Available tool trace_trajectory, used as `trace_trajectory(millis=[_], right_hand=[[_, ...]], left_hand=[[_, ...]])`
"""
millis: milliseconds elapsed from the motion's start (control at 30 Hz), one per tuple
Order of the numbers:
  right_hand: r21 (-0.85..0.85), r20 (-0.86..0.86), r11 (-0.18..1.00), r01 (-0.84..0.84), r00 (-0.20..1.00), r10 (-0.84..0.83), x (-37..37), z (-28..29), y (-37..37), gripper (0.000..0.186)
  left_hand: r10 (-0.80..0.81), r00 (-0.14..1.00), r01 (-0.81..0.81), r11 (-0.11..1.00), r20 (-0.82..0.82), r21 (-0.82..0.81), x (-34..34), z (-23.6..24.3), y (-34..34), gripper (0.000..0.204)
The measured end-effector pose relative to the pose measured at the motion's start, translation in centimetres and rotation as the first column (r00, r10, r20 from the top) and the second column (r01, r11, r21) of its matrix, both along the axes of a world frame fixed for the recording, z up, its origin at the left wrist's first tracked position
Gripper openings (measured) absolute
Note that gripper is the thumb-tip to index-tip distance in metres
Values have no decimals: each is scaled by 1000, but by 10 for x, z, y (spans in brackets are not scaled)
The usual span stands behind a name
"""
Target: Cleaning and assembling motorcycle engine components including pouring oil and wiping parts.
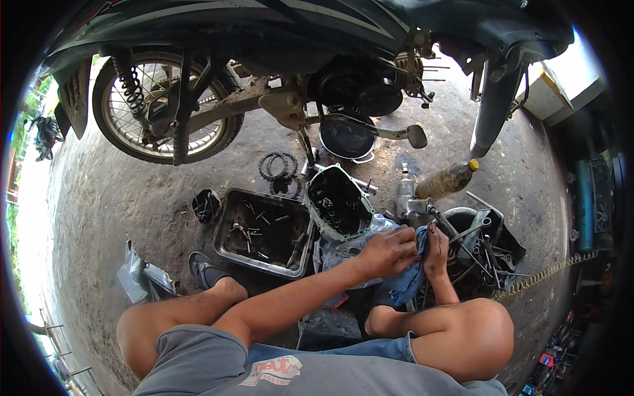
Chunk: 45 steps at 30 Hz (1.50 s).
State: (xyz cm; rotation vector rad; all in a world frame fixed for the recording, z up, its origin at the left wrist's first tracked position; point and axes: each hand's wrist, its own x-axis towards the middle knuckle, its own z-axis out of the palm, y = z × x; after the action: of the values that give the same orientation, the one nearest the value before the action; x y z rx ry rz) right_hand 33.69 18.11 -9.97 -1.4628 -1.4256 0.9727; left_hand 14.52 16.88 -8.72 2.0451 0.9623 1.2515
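Observation:
My left hand (388,253) is closed on a bunched blue cloth (404,285), its arm reaching across from the left. My right hand (436,253) grips the same cloth from the other side, fingers pointing up. Whether a small part is wrapped inside the cloth is hidden. Just beyond my left hand, an engine side cover (363,212) lies with its dark hollow side up and a greenish rim. Left of it, a metal tray (222,249) holds several bolts. Ring-shaped clutch plates (272,166) lie on the ground behind the tray.
A motorbike (284,109) stands across the far side, a black basin (347,137) under its engine. At right are an impact wrench (409,206), a bottle with yellow cap (444,182), and a container of spanners (484,239). A coiled hose (545,276) runs along the floor.

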Motion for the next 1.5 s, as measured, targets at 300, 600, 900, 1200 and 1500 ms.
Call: trace_trajectory(millis=[300,600,900,1200,1500], right_hand=[[-287,672,958,7,714,197,50,30,4,40],[-424,847,900,102,397,354,68,7,-2,43],[-285,787,957,59,584,199,62,-1,2,35],[-220,751,974,-46,629,199,61,-9,-2,30],[-186,732,980,-66,656,183,57,-11,-4,29]], left_hand=[[630,769,-619,776,-111,118,-120,28,106,14],[727,559,-698,672,-398,247,-169,44,185,17],[746,540,-754,635,-389,171,-165,36,202,17],[773,596,-764,629,-216,142,-160,36,205,14],[794,605,-756,595,-55,274,-151,25,190,13]])
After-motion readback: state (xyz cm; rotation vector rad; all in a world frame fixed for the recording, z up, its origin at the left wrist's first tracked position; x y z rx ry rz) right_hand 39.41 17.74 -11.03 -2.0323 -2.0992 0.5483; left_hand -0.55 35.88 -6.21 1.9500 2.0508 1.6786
